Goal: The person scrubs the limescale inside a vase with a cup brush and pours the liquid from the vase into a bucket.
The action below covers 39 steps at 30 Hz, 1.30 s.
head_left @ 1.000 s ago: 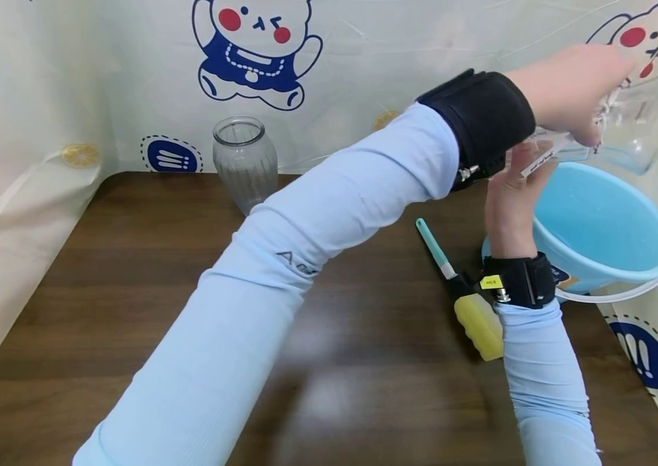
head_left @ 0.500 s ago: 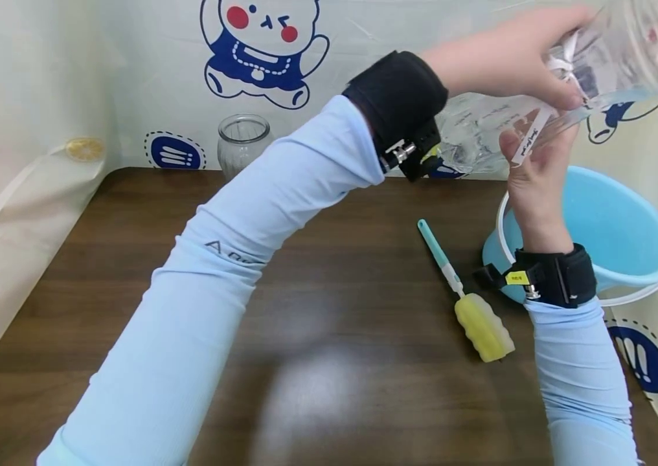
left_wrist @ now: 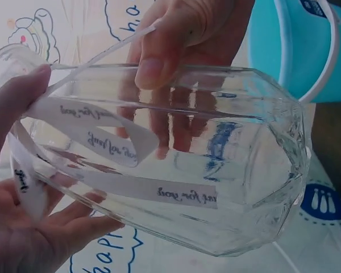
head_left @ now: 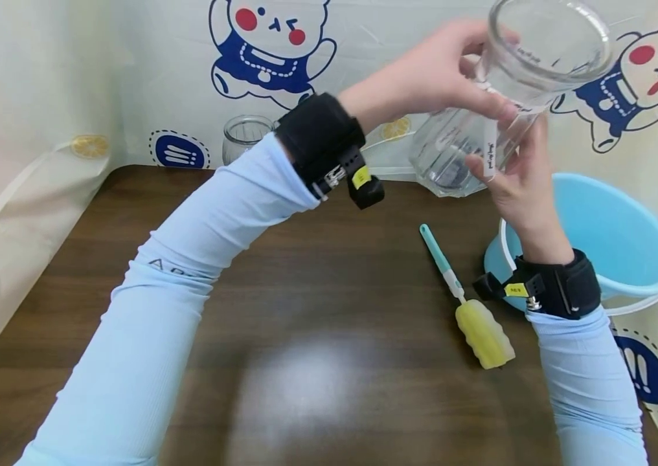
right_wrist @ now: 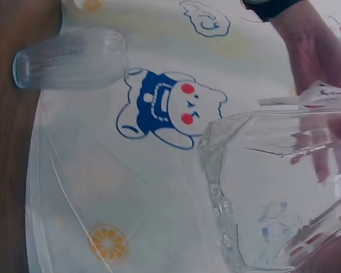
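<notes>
A clear glass vase (head_left: 451,145) with faceted sides is held in the air by both hands, tilted, its mouth up and to the right, its base low and to the left. Round its neck is tied a white printed ribbon (left_wrist: 96,131), its ends hanging loose. My left hand (head_left: 469,77) grips the neck, thumb on the near side. My right hand (head_left: 524,181) holds the vase's body from the right, thumb on the glass and fingers behind it. In the right wrist view the vase's base (right_wrist: 221,199) shows near, with the left hand (right_wrist: 324,62) beyond it.
A light blue bucket (head_left: 603,278) with a white handle stands right, beneath and behind the right wrist. A bottle brush (head_left: 483,333) with yellow sponge head lies on the brown table (head_left: 329,310). A ribbed glass vase (right_wrist: 74,60) stands at the back left, partly hidden by the left sleeve.
The vase has come left from over the bucket, and its mouth has swung from pointing right to pointing up. Both hands keep hold; the left hand moved left. Bucket and brush stay put.
</notes>
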Motion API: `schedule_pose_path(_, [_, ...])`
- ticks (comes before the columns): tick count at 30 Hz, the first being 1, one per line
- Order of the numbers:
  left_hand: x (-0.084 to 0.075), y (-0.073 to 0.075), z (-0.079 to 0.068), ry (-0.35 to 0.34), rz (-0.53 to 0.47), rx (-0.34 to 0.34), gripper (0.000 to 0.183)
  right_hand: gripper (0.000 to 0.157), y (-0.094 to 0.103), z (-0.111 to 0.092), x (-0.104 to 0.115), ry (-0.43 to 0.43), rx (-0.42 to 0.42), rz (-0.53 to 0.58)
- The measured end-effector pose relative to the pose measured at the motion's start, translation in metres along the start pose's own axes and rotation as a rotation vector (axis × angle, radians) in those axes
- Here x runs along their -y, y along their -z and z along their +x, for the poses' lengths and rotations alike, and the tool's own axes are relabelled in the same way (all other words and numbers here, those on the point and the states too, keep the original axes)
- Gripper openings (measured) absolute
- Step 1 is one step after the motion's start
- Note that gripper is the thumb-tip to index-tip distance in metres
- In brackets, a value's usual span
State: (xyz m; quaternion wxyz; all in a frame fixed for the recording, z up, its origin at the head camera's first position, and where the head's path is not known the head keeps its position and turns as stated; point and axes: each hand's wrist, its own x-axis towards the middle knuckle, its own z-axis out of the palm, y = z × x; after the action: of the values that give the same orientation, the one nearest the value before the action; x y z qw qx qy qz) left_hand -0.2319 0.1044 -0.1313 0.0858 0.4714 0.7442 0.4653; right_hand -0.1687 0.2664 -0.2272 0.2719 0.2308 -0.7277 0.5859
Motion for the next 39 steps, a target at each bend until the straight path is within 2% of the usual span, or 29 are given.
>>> schedule_pose_path(4, [0.009,0.001,-0.019,0.012,-0.054,-0.054,0.076,0.072,-0.006,-0.007,-0.001,0.019,0.073,-0.030])
schedule_pose_path(8, [0.019,0.000,-0.035,0.021,-0.061,-0.108,0.071,0.074,-0.014,-0.013,-0.004,0.015,0.140,-0.030])
schedule_pose_path(18, [0.055,-0.014,-0.070,0.097,-0.088,-0.211,0.066,0.081,-0.036,-0.039,-0.026,-0.073,0.237,-0.084])
schedule_pose_path(22, [0.071,-0.023,-0.085,0.119,-0.097,-0.227,0.065,0.087,-0.046,-0.053,-0.035,-0.097,0.265,-0.075])
schedule_pose_path(27, [0.086,-0.032,-0.100,0.172,-0.152,-0.239,0.065,0.085,-0.059,-0.064,-0.025,-0.155,0.303,-0.086])
schedule_pose_path(33, [0.102,-0.041,-0.118,0.188,-0.189,-0.244,0.065,0.090,-0.067,-0.079,-0.051,-0.180,0.325,-0.132])
schedule_pose_path(39, [0.116,-0.044,-0.141,0.221,-0.128,-0.267,0.065,0.090,-0.082,-0.091,-0.066,-0.157,0.379,-0.088])
